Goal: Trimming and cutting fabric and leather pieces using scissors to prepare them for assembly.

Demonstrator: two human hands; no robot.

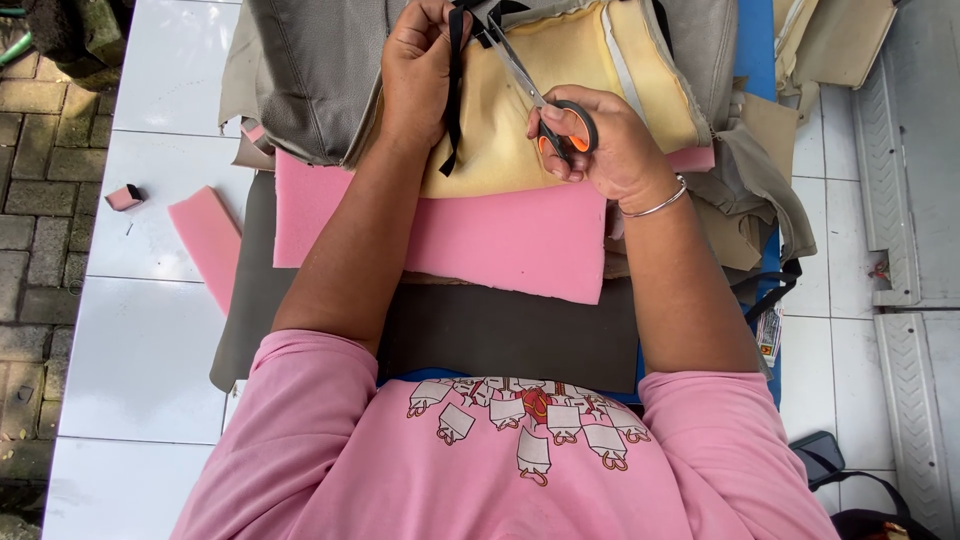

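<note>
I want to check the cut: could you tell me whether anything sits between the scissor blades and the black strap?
Nothing visible does: the scissors in the right hand reach the black strap pinched by the left hand.

Two bare arms reach forward, hands close together.

The left hand is up high with its fingers curled in and pinched tight, the back of the hand facing up. The right hand sits a bit lower and to the side, with its thumb and fingers bent into loops. Both arms are bare up to short pink sleeves. The right wrist wears a thin silver bangle.
</note>
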